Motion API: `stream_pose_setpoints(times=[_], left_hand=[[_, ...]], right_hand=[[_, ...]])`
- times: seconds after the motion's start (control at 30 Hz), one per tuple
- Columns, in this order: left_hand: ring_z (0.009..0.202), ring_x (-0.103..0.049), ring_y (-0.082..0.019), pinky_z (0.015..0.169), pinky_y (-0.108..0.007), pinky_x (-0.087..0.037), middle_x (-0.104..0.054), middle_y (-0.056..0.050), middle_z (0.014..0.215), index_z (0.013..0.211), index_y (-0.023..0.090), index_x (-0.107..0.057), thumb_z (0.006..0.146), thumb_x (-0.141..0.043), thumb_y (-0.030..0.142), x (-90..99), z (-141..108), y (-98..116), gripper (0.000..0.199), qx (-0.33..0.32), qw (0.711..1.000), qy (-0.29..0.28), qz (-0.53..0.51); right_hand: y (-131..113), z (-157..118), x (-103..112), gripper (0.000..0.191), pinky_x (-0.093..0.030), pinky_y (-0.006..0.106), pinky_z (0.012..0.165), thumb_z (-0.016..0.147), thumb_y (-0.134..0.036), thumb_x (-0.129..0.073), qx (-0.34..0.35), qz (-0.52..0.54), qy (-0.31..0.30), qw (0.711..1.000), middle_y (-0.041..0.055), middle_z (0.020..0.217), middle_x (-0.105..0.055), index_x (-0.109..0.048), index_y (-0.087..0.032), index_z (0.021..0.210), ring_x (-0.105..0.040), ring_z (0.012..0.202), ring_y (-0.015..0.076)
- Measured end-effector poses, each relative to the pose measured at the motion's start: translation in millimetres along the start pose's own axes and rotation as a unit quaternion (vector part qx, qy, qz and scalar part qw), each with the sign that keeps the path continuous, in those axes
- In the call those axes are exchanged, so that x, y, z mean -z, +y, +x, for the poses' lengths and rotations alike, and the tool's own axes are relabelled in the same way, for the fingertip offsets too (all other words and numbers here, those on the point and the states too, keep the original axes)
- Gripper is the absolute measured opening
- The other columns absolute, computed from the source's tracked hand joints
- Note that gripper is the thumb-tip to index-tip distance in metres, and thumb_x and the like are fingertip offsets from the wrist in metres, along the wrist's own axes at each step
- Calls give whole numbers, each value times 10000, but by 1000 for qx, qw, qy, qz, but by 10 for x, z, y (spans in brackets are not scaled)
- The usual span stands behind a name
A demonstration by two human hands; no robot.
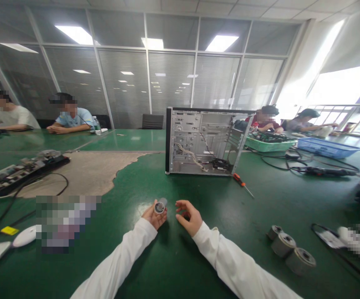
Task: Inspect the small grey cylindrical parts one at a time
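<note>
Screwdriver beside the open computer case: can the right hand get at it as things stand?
Probably yes: the right hand is open with nothing visible in it, and nothing appears to stand between it and the screwdriver, though it must stretch forward.

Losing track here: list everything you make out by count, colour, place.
held cylinder: 1, silver, left hand
loose cylinders: 3, grey, near right
case: 1, silver and black, centre
screwdriver: 1, orange, right of case
baskets: 2, green and blue, far right
electronics: one pile, mixed, left
cables: several, black, both sides
oval item: 1, white, near left
bottle: 1, clear, far left
chairs: 2, black, beyond table
people: 4, mixed clothing, far side
table: 1, green, throughout
left hand: 1, white sleeve, centre
right hand: 1, white sleeve, centre, empty
</note>
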State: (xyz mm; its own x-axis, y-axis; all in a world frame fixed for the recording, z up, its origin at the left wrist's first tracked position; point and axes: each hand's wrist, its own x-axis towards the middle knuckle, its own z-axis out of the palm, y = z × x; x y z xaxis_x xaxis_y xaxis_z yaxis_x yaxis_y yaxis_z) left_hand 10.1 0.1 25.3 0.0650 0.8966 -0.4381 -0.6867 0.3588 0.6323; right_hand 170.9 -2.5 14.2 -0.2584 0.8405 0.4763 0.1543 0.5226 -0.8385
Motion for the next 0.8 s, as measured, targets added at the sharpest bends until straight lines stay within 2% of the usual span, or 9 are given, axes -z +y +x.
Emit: stream_pose_setpoints(times=[0.17,0.33,0.47,0.57,0.67,0.8], left_hand=[[460,-571,-121,474,-222,-457,-601,-34,562,776,140,-475,733,-518,296,-41,-54,-62,168,-4,999,-12,46],[482,-583,-140,464,-227,-445,-610,-30,578,838,157,-461,690,-573,283,-46,-84,-102,224,5,994,-46,99],[495,-589,-138,503,-236,-445,-613,-30,594,841,155,-480,666,-595,306,-51,-123,-112,258,34,988,-72,131],[527,-594,-137,557,-245,-447,-612,-42,602,803,135,-519,665,-585,357,-47,-140,-120,269,70,985,-89,130],[582,-596,-142,620,-263,-446,-617,-72,657,818,112,-549,672,-549,425,-8,-124,-145,346,107,979,-129,113],[626,-593,-149,663,-282,-436,-615,-77,725,868,123,-548,648,-578,417,82,-68,-189,368,110,973,-179,98]], right_hand=[[-223,-56,18,627,-449,300,703,598,-190,-586,102,-50,-23,993,97,1119,-459,-338,-188,1173,-453,976,208],[-307,-82,10,580,-381,376,833,638,-193,-550,155,-93,-31,983,86,1124,-479,-351,-202,1183,-408,1044,225],[-287,-100,3,592,-351,388,867,636,-122,-527,157,-93,-11,983,61,1055,-538,-333,-224,1186,-454,1005,214],[-272,-117,-1,605,-353,391,862,636,-132,-544,137,-91,2,986,63,1037,-547,-312,-221,1187,-476,980,217],[-269,-125,-2,597,-365,386,850,635,-147,-557,111,-77,9,991,67,1011,-556,-312,-214,1175,-499,945,215],[-278,-125,-9,588,-371,374,842,626,-133,-559,96,-69,13,993,59,988,-560,-325,-218,1159,-508,922,205]])
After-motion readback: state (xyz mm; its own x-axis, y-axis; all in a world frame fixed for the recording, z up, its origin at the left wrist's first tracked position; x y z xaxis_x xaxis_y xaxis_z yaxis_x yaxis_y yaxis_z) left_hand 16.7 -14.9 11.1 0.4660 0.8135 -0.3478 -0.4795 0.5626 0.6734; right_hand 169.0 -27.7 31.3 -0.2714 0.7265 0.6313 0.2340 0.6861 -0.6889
